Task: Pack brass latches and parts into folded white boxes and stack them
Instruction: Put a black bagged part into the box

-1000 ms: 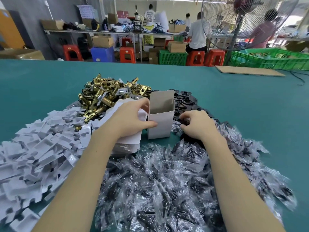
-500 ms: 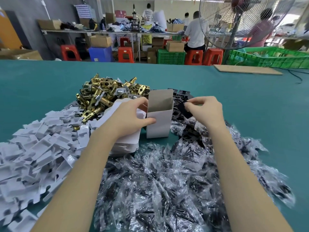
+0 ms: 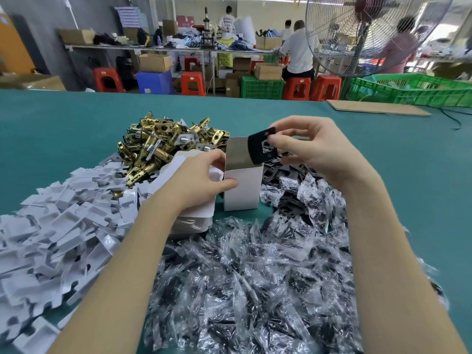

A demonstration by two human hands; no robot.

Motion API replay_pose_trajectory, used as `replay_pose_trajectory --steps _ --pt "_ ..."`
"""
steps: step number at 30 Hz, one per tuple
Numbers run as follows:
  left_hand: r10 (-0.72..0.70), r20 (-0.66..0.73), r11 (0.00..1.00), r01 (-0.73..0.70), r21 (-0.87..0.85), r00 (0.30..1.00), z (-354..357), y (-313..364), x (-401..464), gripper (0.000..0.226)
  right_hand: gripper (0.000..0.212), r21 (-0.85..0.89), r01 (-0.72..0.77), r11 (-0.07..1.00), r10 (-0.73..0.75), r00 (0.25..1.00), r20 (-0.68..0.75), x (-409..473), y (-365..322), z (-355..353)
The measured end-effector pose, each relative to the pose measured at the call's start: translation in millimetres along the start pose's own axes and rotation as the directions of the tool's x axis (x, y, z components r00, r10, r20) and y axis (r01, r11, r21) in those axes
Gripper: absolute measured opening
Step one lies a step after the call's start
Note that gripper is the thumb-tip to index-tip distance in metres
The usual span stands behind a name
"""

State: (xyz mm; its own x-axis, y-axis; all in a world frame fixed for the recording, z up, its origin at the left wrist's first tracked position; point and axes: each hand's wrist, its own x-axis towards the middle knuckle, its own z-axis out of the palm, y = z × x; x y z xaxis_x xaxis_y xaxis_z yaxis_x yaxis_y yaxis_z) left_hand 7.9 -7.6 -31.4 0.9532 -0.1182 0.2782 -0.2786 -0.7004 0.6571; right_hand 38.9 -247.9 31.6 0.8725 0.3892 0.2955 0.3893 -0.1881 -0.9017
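Observation:
A folded white box (image 3: 242, 186) stands upright on the green table, its top open and its flap up. My left hand (image 3: 198, 178) grips its left side. My right hand (image 3: 315, 146) holds a black flat plate (image 3: 260, 145) just above the box's open top, tilted toward it. A pile of brass latches (image 3: 158, 146) lies behind my left hand. More black plates (image 3: 286, 172) lie right of the box. A stack of flat white box blanks (image 3: 196, 213) sits under my left wrist.
White plastic inserts (image 3: 56, 233) are heaped at the left. Small clear bags of screws (image 3: 255, 277) cover the near middle. A cardboard sheet (image 3: 378, 108) lies at the table's far right. A standing fan (image 3: 367, 34), green crates (image 3: 413, 92), stools and seated people are beyond the table.
My right hand rose from the black plate pile with one plate and brought it left to the box's open top. My left hand stayed on the box.

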Motion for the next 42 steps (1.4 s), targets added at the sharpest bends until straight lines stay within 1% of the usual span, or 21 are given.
replay_pose_trajectory --steps 3,6,10,13,16,20,23,26,28,31,35,37,39,42 --pt "-0.006 -0.010 1.000 0.006 0.009 1.000 0.0 -0.2 0.1 0.020 0.010 -0.269 0.090 0.959 -0.102 0.994 -0.032 4.2 -5.4 13.6" --pt "-0.011 -0.012 1.000 0.011 0.008 1.000 0.4 0.2 -0.3 0.032 0.010 -0.438 0.135 0.889 -0.177 0.983 -0.055 6.8 -9.1 27.9" --pt "-0.013 -0.020 1.000 0.013 0.000 1.000 0.9 0.2 0.4 0.035 0.016 -0.664 0.139 0.734 -0.167 0.986 0.022 7.6 -11.4 41.4" --pt "0.002 -0.017 1.000 -0.002 -0.007 1.000 0.6 0.2 0.5 0.031 0.021 -0.753 0.154 0.639 -0.145 0.986 0.079 9.2 -8.2 47.7" --pt "-0.001 -0.005 1.000 0.001 -0.012 1.000 -0.8 1.2 -0.4 0.027 0.024 -0.772 0.189 0.606 -0.136 0.982 0.133 10.1 -4.8 51.9" --pt "-0.009 0.001 1.000 0.009 0.006 1.000 -0.9 0.4 -0.6 0.024 0.026 -0.797 0.216 0.564 -0.147 0.976 0.160 10.2 -4.0 53.0" --pt "-0.034 0.002 0.999 0.034 0.020 0.999 0.1 -0.4 0.6 0.024 0.026 -0.778 0.210 0.592 -0.141 0.977 0.157 12.5 -0.8 53.4" --pt "-0.066 -0.055 0.998 0.066 0.009 0.996 0.5 2.6 0.2 0.040 0.025 -0.776 0.187 0.603 -0.153 0.981 0.118 16.9 8.8 57.7" --pt "-0.080 -0.105 0.994 0.088 0.070 0.991 1.3 7.5 -0.6 0.047 0.026 -0.781 0.156 0.605 -0.189 0.981 0.049 18.3 17.6 62.9" --pt "-0.077 -0.143 0.979 0.102 0.176 0.987 3.9 12.3 0.4 0.045 0.028 -0.773 0.123 0.622 -0.248 0.968 -0.045 20.2 28.3 69.1" --pt "-0.061 -0.147 0.968 0.094 0.234 0.987 6.4 14.5 2.7 0.039 0.028 -0.751 0.091 0.654 -0.275 0.953 -0.124 21.7 35.3 71.4" --pt "-0.057 -0.159 0.962 0.097 0.256 0.986 7.4 15.7 3.0 0.039 0.028 -0.729 0.102 0.677 -0.274 0.954 -0.120 21.5 35.4 70.5" --pt "-0.057 -0.171 0.959 0.101 0.265 0.984 7.6 17.3 2.7 0.038 0.028 -0.683 0.137 0.717 -0.252 0.965 -0.071 22.0 33.1 67.1" --pt "-0.044 -0.152 0.971 0.078 0.227 0.987 5.5 18.5 2.5 0.038 0.027 -0.634 0.151 0.759 -0.214 0.977 -0.023 22.0 29.8 61.8"
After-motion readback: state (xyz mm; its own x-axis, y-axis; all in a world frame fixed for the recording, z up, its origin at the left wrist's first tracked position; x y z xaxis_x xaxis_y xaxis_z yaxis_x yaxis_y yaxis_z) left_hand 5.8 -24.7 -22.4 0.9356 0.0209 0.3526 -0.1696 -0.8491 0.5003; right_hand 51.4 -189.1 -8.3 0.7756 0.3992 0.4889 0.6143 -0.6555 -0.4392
